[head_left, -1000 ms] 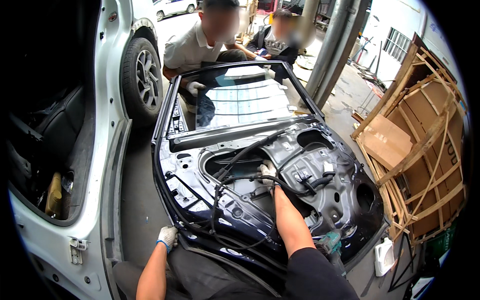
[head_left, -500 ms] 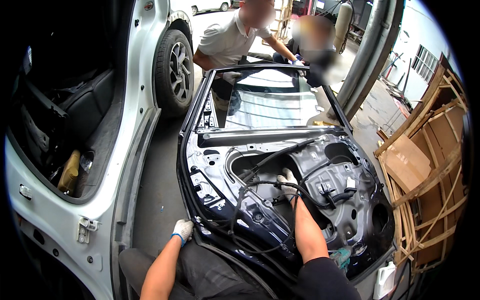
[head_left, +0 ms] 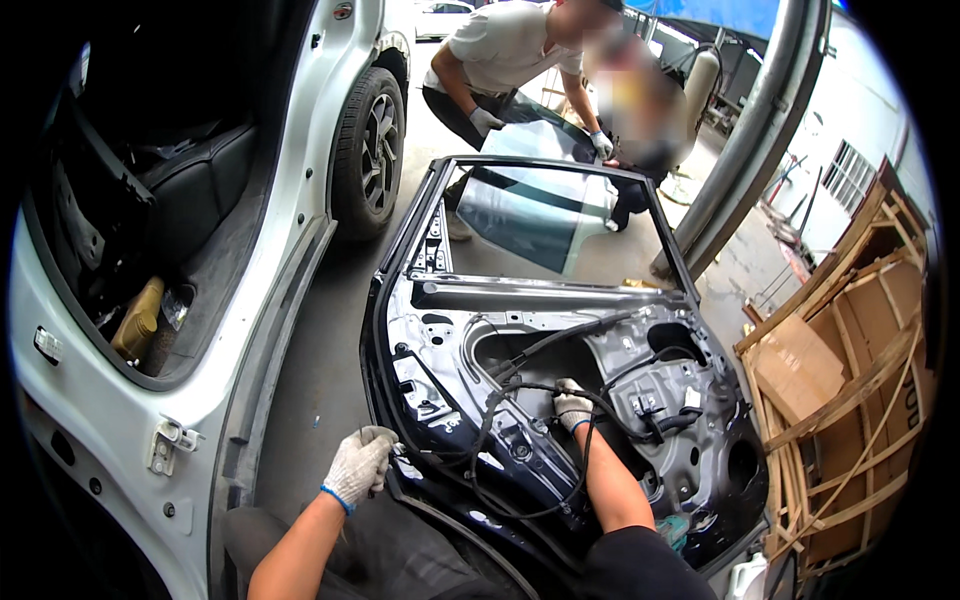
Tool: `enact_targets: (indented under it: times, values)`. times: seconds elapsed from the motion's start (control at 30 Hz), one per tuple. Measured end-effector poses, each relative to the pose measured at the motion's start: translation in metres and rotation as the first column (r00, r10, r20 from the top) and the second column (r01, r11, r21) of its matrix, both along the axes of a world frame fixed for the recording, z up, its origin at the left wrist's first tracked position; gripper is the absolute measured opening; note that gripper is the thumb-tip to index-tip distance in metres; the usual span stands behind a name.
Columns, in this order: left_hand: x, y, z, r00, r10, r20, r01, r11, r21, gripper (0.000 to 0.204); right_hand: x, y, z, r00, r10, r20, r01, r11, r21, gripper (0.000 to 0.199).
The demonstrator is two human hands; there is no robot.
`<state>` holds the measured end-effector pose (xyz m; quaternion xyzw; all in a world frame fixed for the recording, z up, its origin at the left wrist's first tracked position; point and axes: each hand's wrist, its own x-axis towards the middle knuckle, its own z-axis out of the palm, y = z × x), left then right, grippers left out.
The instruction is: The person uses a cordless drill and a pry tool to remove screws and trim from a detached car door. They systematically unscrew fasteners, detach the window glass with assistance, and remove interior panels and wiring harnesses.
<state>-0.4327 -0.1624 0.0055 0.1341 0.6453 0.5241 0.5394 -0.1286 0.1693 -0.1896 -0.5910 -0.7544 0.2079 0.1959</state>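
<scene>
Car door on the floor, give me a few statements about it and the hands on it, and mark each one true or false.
1. The dark car door lies flat with its inner side up. True.
2. The left hand is bare. False: it wears a white knit glove and grips the door's near edge.
3. The right hand is on the black cables in the door's inner panel. True.
4. The door's trim panel is still fitted. False: the metal inner frame and its openings are exposed.
5. A white car stands on the person's left with its door opening uncovered. True.
6. Nobody else is nearby. False: other people bend over at the door's far end.
</scene>
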Motion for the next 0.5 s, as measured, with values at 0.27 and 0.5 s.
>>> enact_targets:
  times: [0.27, 0.5]
  values:
    - [-0.021, -0.014, -0.004, 0.932, 0.174, 0.317, -0.216, 0.971, 0.103, 0.007, 0.024, -0.048, 0.068, 0.760, 0.372, 0.532, -0.407, 0.912, -0.055, 0.026]
    - [-0.029, -0.006, -0.001, 0.902, 0.252, 0.350, -0.302, 0.948, 0.096, 0.016, 0.115, -0.079, 0.069, 0.630, 0.498, 0.596, -0.326, 0.866, -0.380, 0.029]
